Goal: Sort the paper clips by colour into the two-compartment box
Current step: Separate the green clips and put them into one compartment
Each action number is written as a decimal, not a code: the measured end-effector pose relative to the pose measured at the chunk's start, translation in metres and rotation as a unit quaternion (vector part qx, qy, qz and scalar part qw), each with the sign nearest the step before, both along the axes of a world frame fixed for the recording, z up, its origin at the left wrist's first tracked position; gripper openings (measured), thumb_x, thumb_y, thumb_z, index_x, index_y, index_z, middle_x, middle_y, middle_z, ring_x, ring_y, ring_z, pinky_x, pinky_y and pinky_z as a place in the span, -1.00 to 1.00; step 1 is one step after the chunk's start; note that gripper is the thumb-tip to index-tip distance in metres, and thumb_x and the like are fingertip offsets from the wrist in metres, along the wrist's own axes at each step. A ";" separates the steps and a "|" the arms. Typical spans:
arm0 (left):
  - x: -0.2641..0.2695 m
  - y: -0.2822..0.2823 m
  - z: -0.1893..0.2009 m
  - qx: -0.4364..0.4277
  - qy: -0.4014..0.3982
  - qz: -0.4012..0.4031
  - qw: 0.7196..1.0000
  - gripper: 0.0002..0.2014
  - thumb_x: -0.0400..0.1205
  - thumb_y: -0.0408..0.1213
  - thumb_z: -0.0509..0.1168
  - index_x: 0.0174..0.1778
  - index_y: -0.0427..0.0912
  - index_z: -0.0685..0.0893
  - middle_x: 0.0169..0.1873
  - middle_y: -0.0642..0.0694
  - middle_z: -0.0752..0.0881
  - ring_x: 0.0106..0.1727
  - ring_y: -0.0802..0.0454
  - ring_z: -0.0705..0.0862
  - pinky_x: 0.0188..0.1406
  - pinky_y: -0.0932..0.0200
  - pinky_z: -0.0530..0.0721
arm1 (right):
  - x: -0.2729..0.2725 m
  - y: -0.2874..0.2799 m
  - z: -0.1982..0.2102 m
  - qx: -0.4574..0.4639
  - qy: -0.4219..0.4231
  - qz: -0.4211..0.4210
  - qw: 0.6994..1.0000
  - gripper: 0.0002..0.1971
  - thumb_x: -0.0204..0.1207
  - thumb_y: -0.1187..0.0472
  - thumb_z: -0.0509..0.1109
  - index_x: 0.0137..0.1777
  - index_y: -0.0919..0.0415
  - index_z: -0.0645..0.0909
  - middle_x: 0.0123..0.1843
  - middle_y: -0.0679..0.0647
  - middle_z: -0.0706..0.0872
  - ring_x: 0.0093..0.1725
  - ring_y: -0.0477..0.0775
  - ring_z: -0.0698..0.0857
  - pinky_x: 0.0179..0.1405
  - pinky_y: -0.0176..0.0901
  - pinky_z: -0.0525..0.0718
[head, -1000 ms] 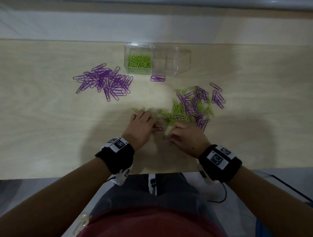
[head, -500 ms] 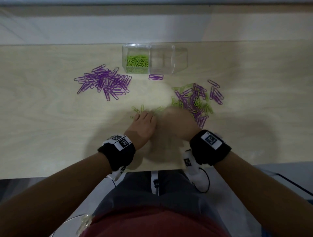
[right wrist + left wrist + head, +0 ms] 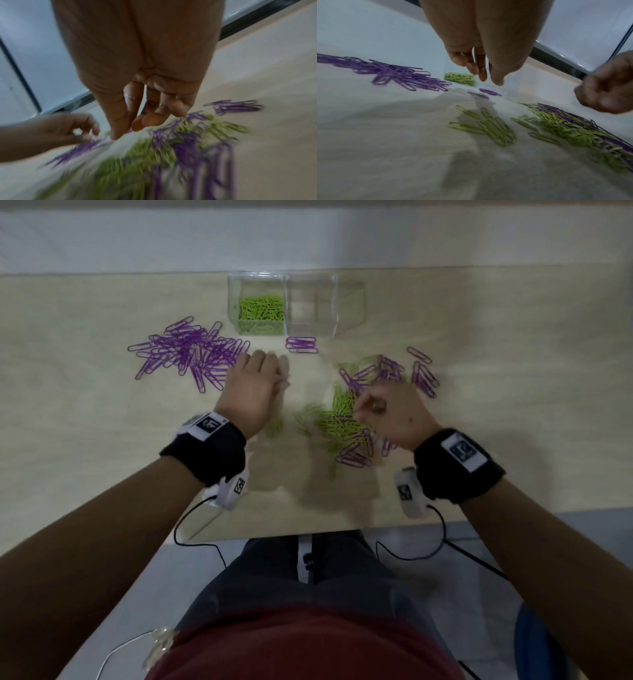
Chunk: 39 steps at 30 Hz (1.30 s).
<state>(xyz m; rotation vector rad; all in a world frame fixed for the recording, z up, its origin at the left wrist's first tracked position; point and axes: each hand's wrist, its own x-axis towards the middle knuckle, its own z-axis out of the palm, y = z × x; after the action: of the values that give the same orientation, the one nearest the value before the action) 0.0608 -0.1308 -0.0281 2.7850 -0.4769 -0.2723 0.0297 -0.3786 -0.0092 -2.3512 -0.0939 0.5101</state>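
A clear two-compartment box [image 3: 310, 307] stands at the table's far edge. Its left half holds green clips [image 3: 261, 309]; I see no clips in the right half. A pile of purple clips [image 3: 185, 354] lies left of it. My left hand [image 3: 255, 388] hovers beside that pile, its fingertips [image 3: 482, 77] close together and pointing down; whether they hold a clip I cannot tell. My right hand [image 3: 390, 416] is over the mixed green and purple pile [image 3: 342, 422], thumb and fingers [image 3: 145, 121] pinched with a bit of purple between them.
A few purple clips [image 3: 301, 345] lie just in front of the box. More purple ones [image 3: 423, 374] sit to the right of the mixed pile. A small green group [image 3: 496, 129] lies under my left wrist. The table's near edge [image 3: 274, 535] is close to my body.
My left hand has travelled up and left from the table's middle to the purple pile. My right hand has gone up and right onto the mixed pile.
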 end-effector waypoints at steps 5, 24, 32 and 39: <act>-0.025 -0.038 -0.005 -0.120 0.020 -0.131 0.984 -0.73 0.53 -0.13 0.20 -0.04 -0.23 0.68 -0.07 -0.26 0.63 -0.04 -0.26 0.54 -0.04 -0.03 0.57 | -0.057 -0.008 -0.018 -0.108 0.039 0.035 0.993 -0.82 0.29 0.00 0.57 -0.23 0.07 0.70 -0.22 -0.09 0.54 -0.18 0.05 0.60 -0.21 -0.14 0.50; -0.055 -0.069 -0.015 -0.140 0.071 -0.092 0.983 -0.89 0.49 -0.33 0.43 -0.14 -0.29 0.71 -0.13 -0.25 0.59 -0.04 -0.21 0.57 -0.08 0.05 0.55 | -0.093 0.000 -0.027 -0.150 0.000 -0.038 0.988 -0.86 0.55 0.14 0.34 -0.03 0.21 0.52 0.09 0.16 0.55 0.03 0.29 0.61 -0.27 0.04 0.52; -0.067 -0.094 -0.019 -0.086 0.156 0.003 0.984 -0.83 0.51 -0.16 0.43 -0.17 -0.20 0.67 -0.08 -0.19 0.58 0.03 -0.19 0.55 0.02 -0.06 0.56 | -0.066 -0.069 -0.021 -0.126 0.019 -0.284 0.950 -0.85 0.51 0.16 0.38 -0.07 0.25 0.57 0.05 0.23 0.58 0.02 0.32 0.62 -0.06 0.07 0.56; -0.058 -0.077 -0.015 -0.141 0.207 0.003 0.968 -0.87 0.47 -0.28 0.45 -0.27 -0.14 0.61 -0.24 -0.01 0.54 -0.15 -0.02 0.57 -0.23 0.18 0.44 | -0.074 -0.027 -0.009 -0.102 0.025 -0.247 0.963 -0.88 0.50 0.16 0.41 -0.15 0.22 0.63 -0.01 0.13 0.59 -0.07 0.16 0.60 -0.17 -0.22 0.37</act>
<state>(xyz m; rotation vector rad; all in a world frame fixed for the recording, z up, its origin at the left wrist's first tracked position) 0.0026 -0.2078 -0.0436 2.3635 -0.3693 -0.7083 -0.0444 -0.4058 -0.0182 -2.4361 0.5825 0.3407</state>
